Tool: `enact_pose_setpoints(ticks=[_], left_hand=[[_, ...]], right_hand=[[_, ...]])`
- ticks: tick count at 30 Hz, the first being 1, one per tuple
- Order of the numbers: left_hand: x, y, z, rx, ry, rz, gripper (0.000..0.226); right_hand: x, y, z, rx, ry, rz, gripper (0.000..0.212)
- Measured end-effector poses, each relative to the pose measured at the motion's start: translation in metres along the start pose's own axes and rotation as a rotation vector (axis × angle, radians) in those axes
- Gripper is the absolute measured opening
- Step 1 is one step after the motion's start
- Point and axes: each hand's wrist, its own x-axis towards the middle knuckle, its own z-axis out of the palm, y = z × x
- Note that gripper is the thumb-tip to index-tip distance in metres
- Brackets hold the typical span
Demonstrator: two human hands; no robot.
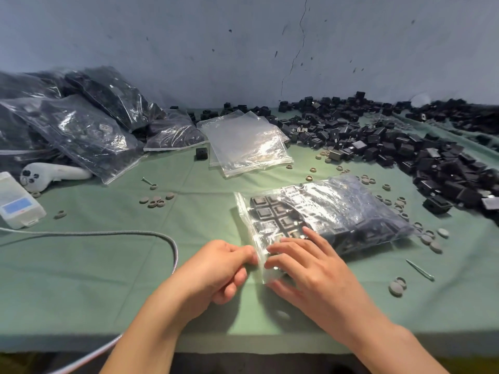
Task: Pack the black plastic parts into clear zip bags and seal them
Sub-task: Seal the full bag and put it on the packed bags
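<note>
A clear zip bag (337,211) filled with black plastic parts lies on the green cloth in front of me, its zip edge toward me. My left hand (216,268) pinches that edge at its near left end. My right hand (305,265) lies over the near part of the bag, thumb and fingers pinching the zip strip beside the left hand. A big heap of loose black parts (405,147) covers the right and far side. A stack of empty clear bags (248,141) lies in the middle beyond the filled one.
Several filled bags (81,125) are piled at far left. A white controller (54,172) and a white box (16,201) sit at left, with a braided cable (108,234) crossing the cloth. Small grey caps (156,201) and a screw (420,269) are scattered about. The table edge (243,344) is near me.
</note>
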Motion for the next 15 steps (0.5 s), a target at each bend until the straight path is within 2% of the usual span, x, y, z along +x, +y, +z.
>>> enact_pose_setpoints(ticks=[2,7,15], left_hand=[[-0.009,-0.002,0.003,0.002,-0.056,-0.007,0.027],[-0.019,-0.005,0.011,-0.012,-0.073,0.023,0.034],[-0.016,-0.007,0.016,0.020,-0.064,0.045,0.025]], right_hand=[[-0.002,-0.001,0.000,0.001,0.051,-0.004,0.012],[-0.002,-0.003,-0.002,-0.035,0.108,-0.021,0.006],[0.000,-0.005,-0.003,-0.082,0.177,-0.061,0.018]])
